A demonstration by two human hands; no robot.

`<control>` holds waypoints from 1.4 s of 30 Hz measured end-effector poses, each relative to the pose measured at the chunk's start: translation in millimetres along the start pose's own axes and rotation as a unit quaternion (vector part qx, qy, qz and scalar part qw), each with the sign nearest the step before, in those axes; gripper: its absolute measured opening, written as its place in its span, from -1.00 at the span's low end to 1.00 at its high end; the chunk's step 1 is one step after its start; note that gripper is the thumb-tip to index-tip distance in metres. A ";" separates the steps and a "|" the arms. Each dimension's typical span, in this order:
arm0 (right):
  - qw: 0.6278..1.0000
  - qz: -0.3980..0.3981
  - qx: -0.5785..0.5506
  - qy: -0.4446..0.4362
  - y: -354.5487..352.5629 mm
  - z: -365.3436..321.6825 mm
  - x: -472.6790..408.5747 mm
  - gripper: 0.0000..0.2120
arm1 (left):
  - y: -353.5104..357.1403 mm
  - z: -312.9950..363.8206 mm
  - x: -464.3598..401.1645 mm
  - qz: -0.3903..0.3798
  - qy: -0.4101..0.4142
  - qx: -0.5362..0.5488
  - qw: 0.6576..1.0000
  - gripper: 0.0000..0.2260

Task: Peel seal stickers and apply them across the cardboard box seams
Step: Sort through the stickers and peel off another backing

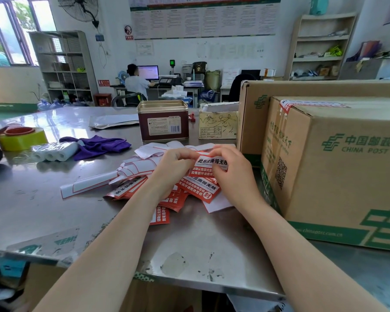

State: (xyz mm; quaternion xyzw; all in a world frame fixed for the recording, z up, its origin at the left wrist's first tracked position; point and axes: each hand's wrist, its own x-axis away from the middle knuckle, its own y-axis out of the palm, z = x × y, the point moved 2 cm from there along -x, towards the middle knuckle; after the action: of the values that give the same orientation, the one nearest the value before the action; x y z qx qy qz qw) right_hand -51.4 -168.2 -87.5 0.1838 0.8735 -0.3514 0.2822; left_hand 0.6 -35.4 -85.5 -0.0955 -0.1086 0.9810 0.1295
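Both hands are raised just above the table, close together, clamped on one sticker (208, 166). The left hand (175, 170) pinches its left edge with curled fingers; the right hand (231, 171) pinches its upper right edge, fingers curled over the top. The sticker is red and white with black print, face up, tilted slightly down to the right. Whether its backing has begun to part cannot be told.

Directly beneath the hands lies a loose pile of stickers (196, 190), some face up, fanned toward the near edge. Behind and left of it lies a heap of white backings (142, 164) with red outlines.

Just right of the hands stands a box (338, 167), green postal print on its side, a sticker already across its top corner seam. A larger carton (252, 118) stands behind it, touching.

On the steel table (43, 199) further out: a tin (163, 121), a purple cloth (97, 146), wrapped paper rolls (54, 152) and yellow tape (20, 138).
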 end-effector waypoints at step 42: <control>0.999 -0.010 0.017 0.028 1.5 -5.7 3.1 -0.71 | -14.1 5.0 -4.4 0.225 -0.008 0.027 0.974 -0.72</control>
State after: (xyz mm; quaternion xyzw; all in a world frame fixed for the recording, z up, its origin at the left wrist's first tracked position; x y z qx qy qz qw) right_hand -55.1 -162.7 -86.8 0.1895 0.8769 -0.3635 0.2512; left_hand 7.0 -24.3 -76.7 -0.1059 -0.0586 0.9883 -0.0931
